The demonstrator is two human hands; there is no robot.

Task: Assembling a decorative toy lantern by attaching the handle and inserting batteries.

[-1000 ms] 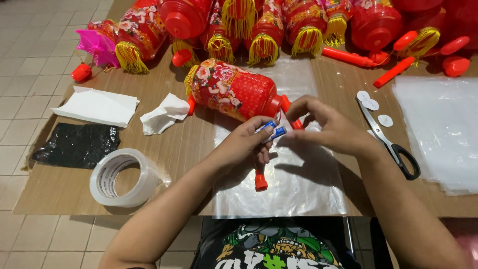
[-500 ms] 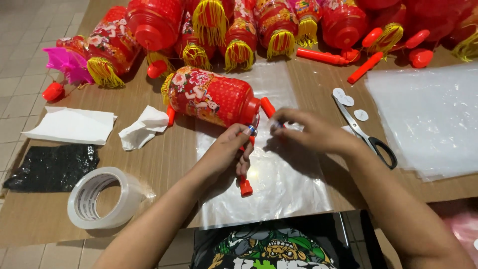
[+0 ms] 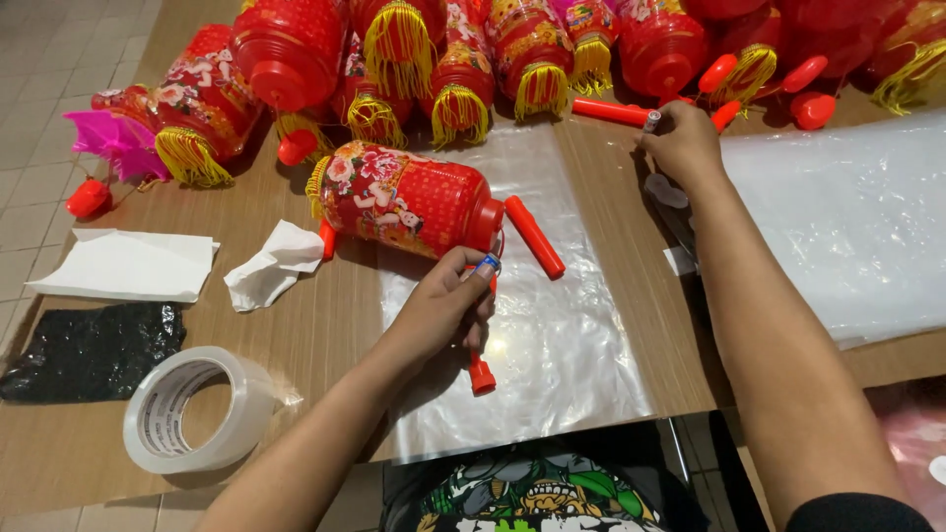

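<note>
While my left hand (image 3: 443, 305) stays clamped on the red stick (image 3: 480, 345) mid-frame to steady the lantern (image 3: 409, 200), my right hand (image 3: 683, 143) pinches a small cap (image 3: 651, 120) up top.

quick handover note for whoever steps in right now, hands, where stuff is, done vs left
Left hand: grips a thin red stick beside the floral red lantern lying on the clear plastic sheet.
Right hand: stretched to the far side, fingers on the end of a red handle.
A loose red handle lies by the lantern.
Done: a row of lanterns lies at the back.
Left: this lantern is unwrapped; the tape roll sits untouched.
</note>
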